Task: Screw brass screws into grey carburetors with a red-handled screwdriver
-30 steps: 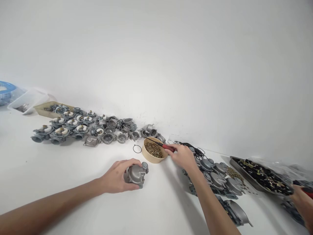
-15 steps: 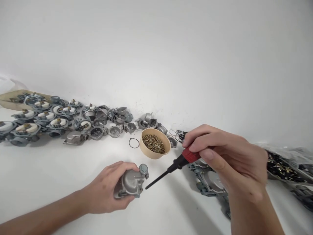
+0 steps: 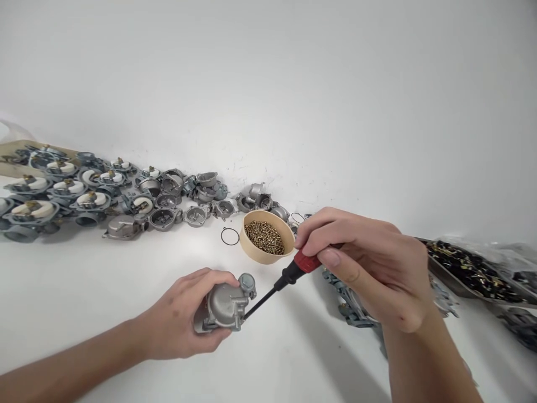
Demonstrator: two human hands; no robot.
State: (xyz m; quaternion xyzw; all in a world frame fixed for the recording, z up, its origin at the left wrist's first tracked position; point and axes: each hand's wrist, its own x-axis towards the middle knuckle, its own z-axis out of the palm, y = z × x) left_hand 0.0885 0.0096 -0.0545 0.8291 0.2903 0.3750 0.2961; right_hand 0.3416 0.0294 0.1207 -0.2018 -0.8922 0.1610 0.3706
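Observation:
My left hand (image 3: 184,316) is wrapped round a grey metal carburetor (image 3: 226,305), thumb below and fingers over the top, with its rounded bowl facing up. In my right hand (image 3: 364,263) is a screwdriver (image 3: 289,274) with a red and black handle and a dark shaft. The shaft slants down to the left, and its tip meets the lower right edge of the carburetor; the screw there is too small to make out. Just beyond stands a tan round tub (image 3: 268,257) filled with small brass-coloured screws (image 3: 265,236).
A thin black gasket ring (image 3: 230,236) lies left of the tub. Carburetor bodies with white floats (image 3: 33,210) and loose float bowls (image 3: 163,218) line the back left. More carburetors (image 3: 352,308) sit under my right hand. A tray of small black parts (image 3: 474,271) is at right.
The screwdriver has moved left and its tip, which was apart from the carburetor, now reaches its edge. My left hand keeps its hold. The view has shifted slightly.

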